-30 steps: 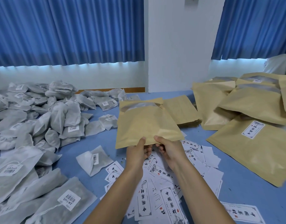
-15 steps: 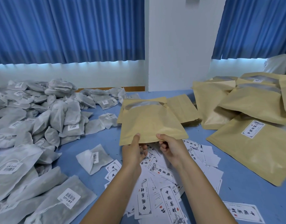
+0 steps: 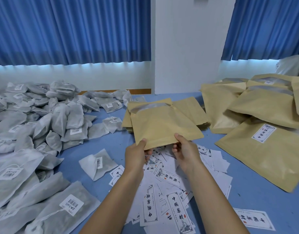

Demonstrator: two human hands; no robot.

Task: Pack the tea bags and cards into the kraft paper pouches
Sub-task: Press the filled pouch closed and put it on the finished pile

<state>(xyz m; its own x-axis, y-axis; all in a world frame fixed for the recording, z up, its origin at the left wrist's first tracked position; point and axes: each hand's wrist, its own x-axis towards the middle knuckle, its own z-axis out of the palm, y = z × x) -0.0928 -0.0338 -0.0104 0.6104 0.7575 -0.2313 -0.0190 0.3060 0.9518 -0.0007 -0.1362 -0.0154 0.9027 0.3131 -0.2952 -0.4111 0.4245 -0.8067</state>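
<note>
Both hands, left hand (image 3: 136, 153) and right hand (image 3: 186, 149), pinch the light, floppy pouch (image 3: 164, 125) by its near edge.

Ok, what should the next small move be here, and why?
Probably free the left hand and reach for the loose tea bag beside it: it and the right hand both pinch the pouch by its near edge, so neither has anything to load.

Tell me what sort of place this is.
Probably a makeshift packing room: heaps of tea bags, loose printed cards and kraft paper pouches cover a blue table beneath blue curtains.
</note>
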